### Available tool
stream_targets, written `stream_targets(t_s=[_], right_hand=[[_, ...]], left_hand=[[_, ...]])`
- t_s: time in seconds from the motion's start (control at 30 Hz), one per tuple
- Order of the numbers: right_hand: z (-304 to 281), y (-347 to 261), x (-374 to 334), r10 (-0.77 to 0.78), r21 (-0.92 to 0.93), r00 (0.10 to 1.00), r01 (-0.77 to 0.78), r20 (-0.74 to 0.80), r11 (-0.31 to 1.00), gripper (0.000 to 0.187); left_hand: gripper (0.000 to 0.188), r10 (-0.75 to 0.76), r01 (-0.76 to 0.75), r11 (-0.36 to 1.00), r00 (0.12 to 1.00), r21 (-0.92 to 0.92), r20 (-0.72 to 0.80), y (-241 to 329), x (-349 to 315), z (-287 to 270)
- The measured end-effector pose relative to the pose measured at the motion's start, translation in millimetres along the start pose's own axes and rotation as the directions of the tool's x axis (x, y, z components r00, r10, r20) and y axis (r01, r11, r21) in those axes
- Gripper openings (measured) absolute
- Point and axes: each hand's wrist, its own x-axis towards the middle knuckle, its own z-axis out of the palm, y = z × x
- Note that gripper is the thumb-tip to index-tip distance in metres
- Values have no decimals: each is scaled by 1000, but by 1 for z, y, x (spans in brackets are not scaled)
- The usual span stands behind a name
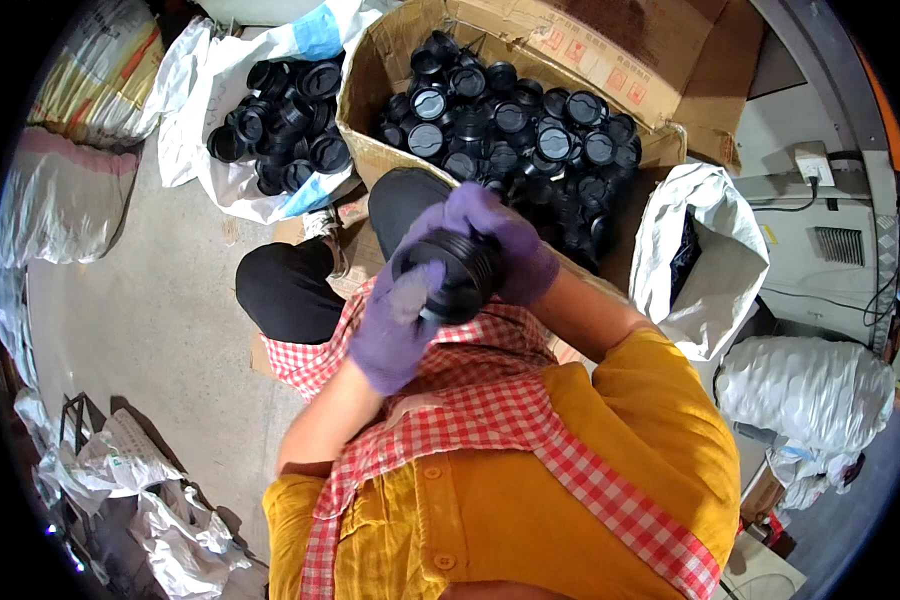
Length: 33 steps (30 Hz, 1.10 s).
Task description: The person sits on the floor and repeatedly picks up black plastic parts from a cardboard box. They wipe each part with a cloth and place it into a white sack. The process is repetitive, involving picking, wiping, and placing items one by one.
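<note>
Both my hands wear purple knit gloves and meet above my lap. Between them is a black, round plastic part with a ribbed, threaded-looking side [457, 272]. My left hand [385, 325] is closed on its near left side, with a thumb lying across the face; the fingers are slightly blurred. From the far right, my right hand [510, 245] wraps round the same part. Just beyond them, many similar black round parts [510, 118] fill an open cardboard box [385, 160]. Some of these show a grey disc on top.
Left of the box, a white woven sack [185, 150] holds more black round parts [288, 118]. Another open white sack [705, 300] stands at the box's right, with dark contents. Full sacks [805, 390] lie at the right, and plastic bags [175, 530] at the lower left.
</note>
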Motion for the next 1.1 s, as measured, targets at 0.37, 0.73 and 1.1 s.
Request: stream_targets(t_s=[0.37,0.73,1.1], right_hand=[[-65,15,63,-570,-961,815,232,107,151,19],[-50,6,74,-284,-914,944,-42,-169,403,28],[-156,3,125,-670,-825,643,-559,-372,-78,24]], left_hand=[[43,425,-124,353,904,927,-41,-20,50,-17],[37,317,-200,210,940,957,127,0,52,-19],[38,560,-221,41,813,974,161,25,48,2]])
